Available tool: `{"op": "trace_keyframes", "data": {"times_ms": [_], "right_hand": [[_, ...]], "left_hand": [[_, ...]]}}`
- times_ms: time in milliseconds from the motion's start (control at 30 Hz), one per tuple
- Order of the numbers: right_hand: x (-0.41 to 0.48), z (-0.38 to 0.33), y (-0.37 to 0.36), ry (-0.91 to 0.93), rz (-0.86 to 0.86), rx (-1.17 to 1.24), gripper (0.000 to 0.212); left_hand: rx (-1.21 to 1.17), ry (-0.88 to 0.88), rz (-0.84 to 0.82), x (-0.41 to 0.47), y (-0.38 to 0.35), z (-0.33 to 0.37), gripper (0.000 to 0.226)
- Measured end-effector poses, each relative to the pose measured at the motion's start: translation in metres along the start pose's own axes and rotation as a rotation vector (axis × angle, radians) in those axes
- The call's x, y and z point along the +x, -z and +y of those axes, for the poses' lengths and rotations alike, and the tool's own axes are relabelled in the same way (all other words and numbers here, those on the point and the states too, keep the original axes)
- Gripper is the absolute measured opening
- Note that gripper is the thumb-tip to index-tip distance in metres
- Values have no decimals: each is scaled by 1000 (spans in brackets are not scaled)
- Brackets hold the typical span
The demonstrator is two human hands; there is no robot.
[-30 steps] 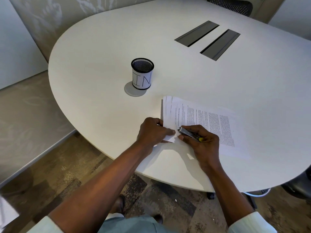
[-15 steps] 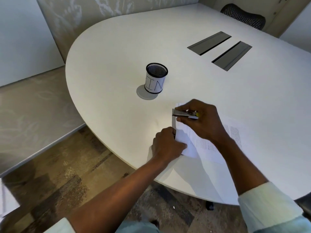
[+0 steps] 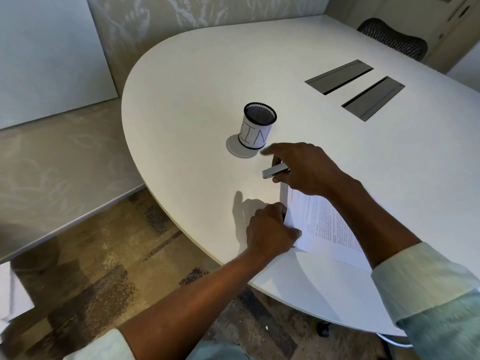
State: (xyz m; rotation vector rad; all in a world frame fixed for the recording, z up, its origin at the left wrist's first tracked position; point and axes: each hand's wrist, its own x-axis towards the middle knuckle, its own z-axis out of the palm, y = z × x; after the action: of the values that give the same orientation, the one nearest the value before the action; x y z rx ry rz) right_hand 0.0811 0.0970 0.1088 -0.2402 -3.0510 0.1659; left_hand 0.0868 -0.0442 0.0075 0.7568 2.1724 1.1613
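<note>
Silver-grey metal marks the stapler [image 3: 275, 171] (a small hand-held type; motion blur prevents a firmer identification). It is carried in the right hand [image 3: 309, 170], beyond the far edge of the printed paper stack [image 3: 324, 224] and near the mesh pen cup [image 3: 257, 128] lettered "IN", without touching either. It appears to be clear of the tabletop [image 3: 181, 100]. The tool's nose projects to the left from the grasp, and its rear is hidden in the palm. Right hand: the thumb and lower fingers are clenched round the stapler body, while the index finger [image 3: 275, 149] is extended toward the cup. Left hand [image 3: 270, 229]: the fingers are curled and pinch the near-left corner of the stack, with the thumb lying on the top sheet. Status: the sheets are gathered in one pile and restrained. A seated staple cannot be confirmed, because the left hand covers the near corner and the right hand covers the far one. With the tool off the paper and close to the cup, the fastening step is judged complete or nearly so. Remaining steps, as judged: lower the stapler into the cup, open the right-hand grasp, then release the stack. Further out on the tabletop are two grey cable hatches [image 3: 340, 76], and a dark mesh chair [image 3: 392, 37] stands at the far edge.
</note>
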Motion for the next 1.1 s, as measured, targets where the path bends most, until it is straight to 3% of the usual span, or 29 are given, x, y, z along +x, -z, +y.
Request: {"op": "trace_keyframes", "data": {"times_ms": [133, 300, 500, 700, 900, 1100], "right_hand": [[1, 1, -1, 12, -21, -55, 43], [0, 4, -2, -50, -96, 75, 28], [-4, 14, -11, -355, -53, 534, 21], [-14, 24, -19, -454, -41, 814, 11], [-20, 29, -21, -484, -55, 793, 26], [-20, 24, -20, -453, -25, 528, 21]], "left_hand": [[-33, 6, -18, 1, 2, 1, 36], [-41, -5, -13, 1, 1, 0, 35], [-27, -17, -35, 2, 1, -2, 39], [11, -27, -28, 5, -2, -6, 38], [4, -65, 1, 3, -2, -11, 59], [-10, -124, 66, -7, -4, -14, 91]]}}
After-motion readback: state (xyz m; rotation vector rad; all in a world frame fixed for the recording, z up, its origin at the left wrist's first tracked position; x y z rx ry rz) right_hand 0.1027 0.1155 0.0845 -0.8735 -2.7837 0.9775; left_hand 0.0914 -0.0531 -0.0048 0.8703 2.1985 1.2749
